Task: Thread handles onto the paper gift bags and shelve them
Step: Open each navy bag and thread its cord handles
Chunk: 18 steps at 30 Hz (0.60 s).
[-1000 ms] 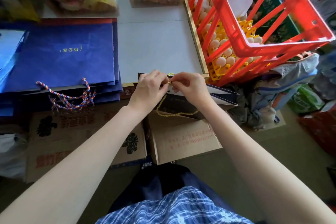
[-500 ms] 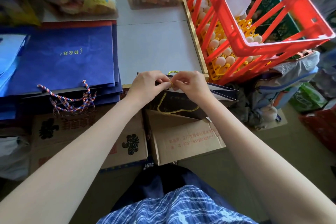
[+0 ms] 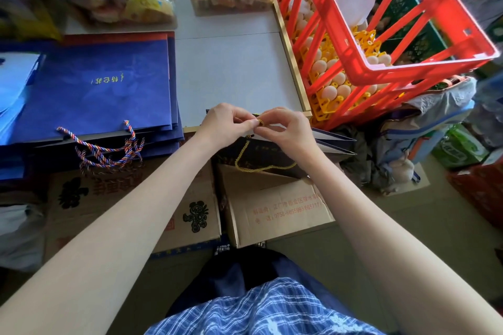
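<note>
At the centre of the frame a dark paper gift bag (image 3: 333,141) lay flat over the near edge of the white tabletop (image 3: 234,73). Its yellow cord handle (image 3: 261,167) looped down in front. The left hand (image 3: 226,125) and right hand (image 3: 285,130) each had a pinching grip on the cord's end. Left of them sat a stack of blue gift bags (image 3: 95,87); upper right stood a red crate (image 3: 408,22).

The person is wearing a blue-and-white plaid garment (image 3: 261,313) with a dark navy layer (image 3: 236,275) showing beside it; both forearms are showing bare, with no sleeves, and both hands ungloved.
</note>
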Motion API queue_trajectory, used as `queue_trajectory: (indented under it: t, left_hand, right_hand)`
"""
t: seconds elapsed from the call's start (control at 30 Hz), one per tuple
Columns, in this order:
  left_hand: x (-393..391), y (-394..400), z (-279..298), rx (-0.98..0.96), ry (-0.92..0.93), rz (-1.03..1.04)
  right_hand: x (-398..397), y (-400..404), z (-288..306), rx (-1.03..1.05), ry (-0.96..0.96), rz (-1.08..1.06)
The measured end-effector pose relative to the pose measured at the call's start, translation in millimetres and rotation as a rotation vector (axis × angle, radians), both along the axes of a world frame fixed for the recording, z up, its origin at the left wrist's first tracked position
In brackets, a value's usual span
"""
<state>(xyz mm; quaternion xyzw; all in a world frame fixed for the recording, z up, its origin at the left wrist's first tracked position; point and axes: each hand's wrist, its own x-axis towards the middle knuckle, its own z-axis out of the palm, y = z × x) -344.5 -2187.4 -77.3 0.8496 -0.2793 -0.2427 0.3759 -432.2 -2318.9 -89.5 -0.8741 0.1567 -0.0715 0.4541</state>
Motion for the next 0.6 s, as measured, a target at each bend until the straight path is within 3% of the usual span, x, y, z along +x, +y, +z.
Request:
queue_trajectory:
  t: [0.5, 0.6]
  left_hand:
    - [-4.1, 0.3, -1.5, -0.004, -0.057, 0.062]
    - [7.2, 1.0, 7.8, -0.022, -0.274, 0.234]
  right_hand:
    - [-2.3, 2.3, 0.2, 0.219, -0.033, -0.1]
    - [-3.2, -2.1, 2.2, 0.143, -0.021, -0.079]
